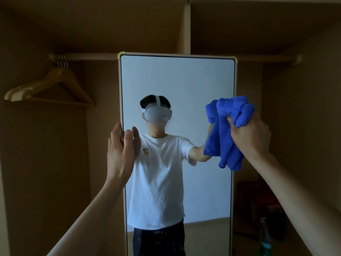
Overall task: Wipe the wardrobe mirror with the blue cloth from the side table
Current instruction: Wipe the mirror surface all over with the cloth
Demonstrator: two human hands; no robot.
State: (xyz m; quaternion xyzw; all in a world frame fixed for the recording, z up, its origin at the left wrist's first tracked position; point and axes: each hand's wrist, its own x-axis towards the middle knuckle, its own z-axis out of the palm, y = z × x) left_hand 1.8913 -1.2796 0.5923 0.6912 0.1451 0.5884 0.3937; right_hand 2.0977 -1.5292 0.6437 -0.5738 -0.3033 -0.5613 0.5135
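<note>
A tall mirror with a pale frame stands upright inside the open wardrobe, straight ahead. My left hand grips its left edge at mid height, thumb behind the frame and fingers on the glass. My right hand holds a bunched blue cloth against the mirror's right edge, with the cloth hanging down below my fist. The glass reflects a person in a white T-shirt and a headset.
A wooden rail runs across the wardrobe behind the mirror's top, with several wooden hangers at the left. A vertical divider rises above the mirror. Dark objects sit low at the right, beside the mirror.
</note>
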